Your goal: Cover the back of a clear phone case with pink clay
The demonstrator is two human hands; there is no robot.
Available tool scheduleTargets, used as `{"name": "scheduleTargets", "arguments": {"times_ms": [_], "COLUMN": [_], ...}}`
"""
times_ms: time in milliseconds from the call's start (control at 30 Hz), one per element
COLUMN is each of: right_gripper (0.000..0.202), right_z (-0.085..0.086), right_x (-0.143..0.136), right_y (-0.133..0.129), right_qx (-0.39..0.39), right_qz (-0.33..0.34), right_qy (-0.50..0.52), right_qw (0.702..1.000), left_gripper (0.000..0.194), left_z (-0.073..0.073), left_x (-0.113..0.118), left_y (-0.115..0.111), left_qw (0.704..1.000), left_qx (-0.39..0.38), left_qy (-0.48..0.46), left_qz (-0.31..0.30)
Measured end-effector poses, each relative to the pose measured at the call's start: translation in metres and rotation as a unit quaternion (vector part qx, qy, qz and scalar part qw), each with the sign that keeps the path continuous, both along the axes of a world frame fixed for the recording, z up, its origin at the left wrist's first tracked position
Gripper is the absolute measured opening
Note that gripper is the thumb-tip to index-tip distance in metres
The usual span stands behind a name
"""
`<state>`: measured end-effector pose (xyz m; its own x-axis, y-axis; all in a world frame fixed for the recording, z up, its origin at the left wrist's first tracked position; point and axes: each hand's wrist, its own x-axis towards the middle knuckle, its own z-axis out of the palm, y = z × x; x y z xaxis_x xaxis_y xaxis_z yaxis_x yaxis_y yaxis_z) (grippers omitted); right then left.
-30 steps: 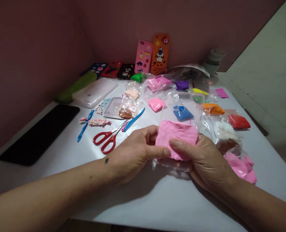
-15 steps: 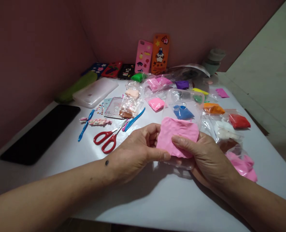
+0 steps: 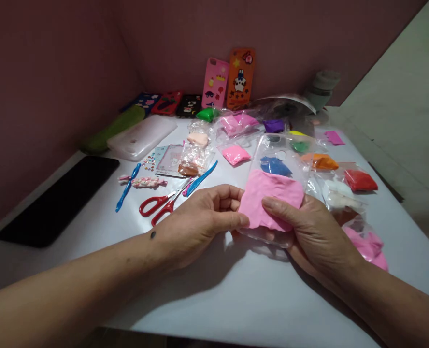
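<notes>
A flattened sheet of pink clay (image 3: 254,198) covers the lower middle of a clear phone case (image 3: 297,166), which is held above the table at a slight tilt. My right hand (image 3: 319,237) grips the case from the right, its thumb pressing on the clay and its fingers behind the case. At the clay's lower left edge, my left hand (image 3: 203,222) pinches with thumb and curled fingers. Red-handled scissors (image 3: 156,205) lie left of my hands, beside a blue modelling tool (image 3: 202,179).
Bagged clay in several colours, such as orange (image 3: 321,162) and red (image 3: 360,180), lies to the right. A black phone (image 3: 60,200) and a whitish case (image 3: 142,137) are at the left. Decorated cases (image 3: 240,79) lean on the back wall. A jar (image 3: 323,89) stands at the back right.
The case and clay have shifted slightly right and tilted a little. My left thumb has moved up to the clay's lower left edge; the right thumb still presses on the clay.
</notes>
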<state>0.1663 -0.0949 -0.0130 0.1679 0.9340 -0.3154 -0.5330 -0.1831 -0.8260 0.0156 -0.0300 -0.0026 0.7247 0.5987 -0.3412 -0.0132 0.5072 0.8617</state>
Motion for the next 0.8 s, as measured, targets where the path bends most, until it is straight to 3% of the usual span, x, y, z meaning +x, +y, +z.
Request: {"name": "scheduleTargets", "arguments": {"times_ms": [467,633,800], "right_gripper": [0.017,0.018,0.016], "right_z": [-0.0005,-0.0001,0.0013], "right_x": [0.0022,0.0014,-0.0009], "right_y": [-0.0006,0.0006,-0.0001], "right_qx": [-0.005,-0.005,0.003], "right_qz": [-0.008,-0.011,0.022], "right_qy": [-0.013,-0.003,0.023], "right_qw": [1.0,1.0,1.0], "left_gripper": [0.036,0.041,0.016], "left_z": [0.0001,-0.001,-0.001], "left_x": [-0.0005,-0.0042,-0.0019], "left_y": [-0.0015,0.0032,0.0016], "left_qw": [1.0,1.0,0.995], "left_qx": [-0.003,-0.008,-0.044], "left_qy": [-0.007,-0.022,-0.078], "left_qz": [0.009,-0.019,-0.047]}}
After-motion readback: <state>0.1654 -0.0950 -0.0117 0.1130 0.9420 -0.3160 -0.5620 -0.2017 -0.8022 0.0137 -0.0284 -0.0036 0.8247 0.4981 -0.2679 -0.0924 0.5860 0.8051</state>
